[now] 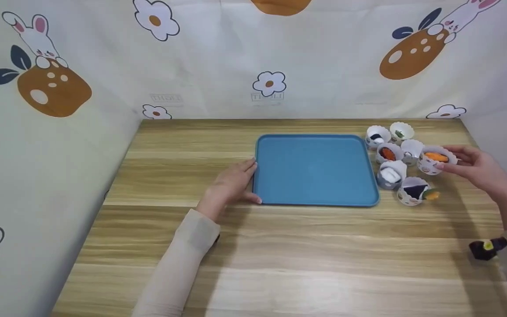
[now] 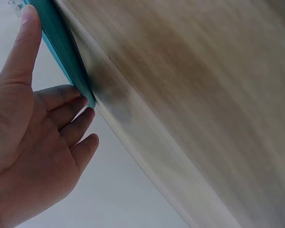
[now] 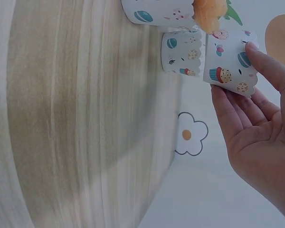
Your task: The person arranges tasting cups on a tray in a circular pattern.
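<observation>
My right hand [image 1: 478, 169] pinches a white paper baking cup [image 3: 230, 59] by its wall, thumb on one side and fingers on the other. An orange piece [image 1: 436, 156] lies inside this cup, which is off the table, tilted beside the other cups in the head view. My left hand [image 1: 231, 182] rests at the left side of a blue tray [image 1: 315, 169]. Its thumb [image 2: 23, 57] is stretched along the rim near the front corner, and the relaxed fingertips touch the tray's edge. Nothing lies on the tray.
Several patterned paper cups stand against the tray's right side. They hold small pieces: black and white [image 1: 377, 137], green [image 1: 399, 133], red-orange [image 1: 387, 154], white [image 1: 390, 175]. From the front cup [image 1: 409, 198] an orange-and-green piece [image 1: 431, 194] sticks out. A patterned wall covering [image 1: 218, 66] backs the table.
</observation>
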Demonstrator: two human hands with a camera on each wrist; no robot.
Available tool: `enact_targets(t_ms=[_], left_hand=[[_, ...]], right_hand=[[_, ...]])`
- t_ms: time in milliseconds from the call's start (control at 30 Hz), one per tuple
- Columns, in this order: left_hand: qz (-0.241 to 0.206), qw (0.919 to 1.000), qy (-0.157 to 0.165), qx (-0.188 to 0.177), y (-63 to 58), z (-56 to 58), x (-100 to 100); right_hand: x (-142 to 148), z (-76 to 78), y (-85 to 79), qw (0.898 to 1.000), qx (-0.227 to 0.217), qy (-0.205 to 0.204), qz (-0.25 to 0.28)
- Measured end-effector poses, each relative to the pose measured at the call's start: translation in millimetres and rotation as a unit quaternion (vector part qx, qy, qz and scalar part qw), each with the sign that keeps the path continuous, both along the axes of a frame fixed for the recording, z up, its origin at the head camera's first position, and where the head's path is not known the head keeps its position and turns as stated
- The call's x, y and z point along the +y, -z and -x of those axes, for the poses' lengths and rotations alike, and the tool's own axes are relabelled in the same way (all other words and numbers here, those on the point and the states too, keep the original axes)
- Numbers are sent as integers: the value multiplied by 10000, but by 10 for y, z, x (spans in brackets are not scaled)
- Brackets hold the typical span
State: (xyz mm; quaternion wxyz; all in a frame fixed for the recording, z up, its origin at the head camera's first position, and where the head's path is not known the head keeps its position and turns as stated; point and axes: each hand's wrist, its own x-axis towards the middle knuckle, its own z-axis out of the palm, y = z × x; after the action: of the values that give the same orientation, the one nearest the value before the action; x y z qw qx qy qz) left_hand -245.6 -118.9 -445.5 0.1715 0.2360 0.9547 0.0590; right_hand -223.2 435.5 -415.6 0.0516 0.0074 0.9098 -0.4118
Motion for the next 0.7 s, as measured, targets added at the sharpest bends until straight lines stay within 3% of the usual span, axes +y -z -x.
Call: enact_targets(t_ms=[233,700], left_hand=[[-71,9999,-73,-56,-11,-9,-1],[36,9999,-72,-135,-26,4,12]], right_hand=[[-44,27,-54,9997,-70,81,-241],[-122,78,-144,9999,47,-31,142]])
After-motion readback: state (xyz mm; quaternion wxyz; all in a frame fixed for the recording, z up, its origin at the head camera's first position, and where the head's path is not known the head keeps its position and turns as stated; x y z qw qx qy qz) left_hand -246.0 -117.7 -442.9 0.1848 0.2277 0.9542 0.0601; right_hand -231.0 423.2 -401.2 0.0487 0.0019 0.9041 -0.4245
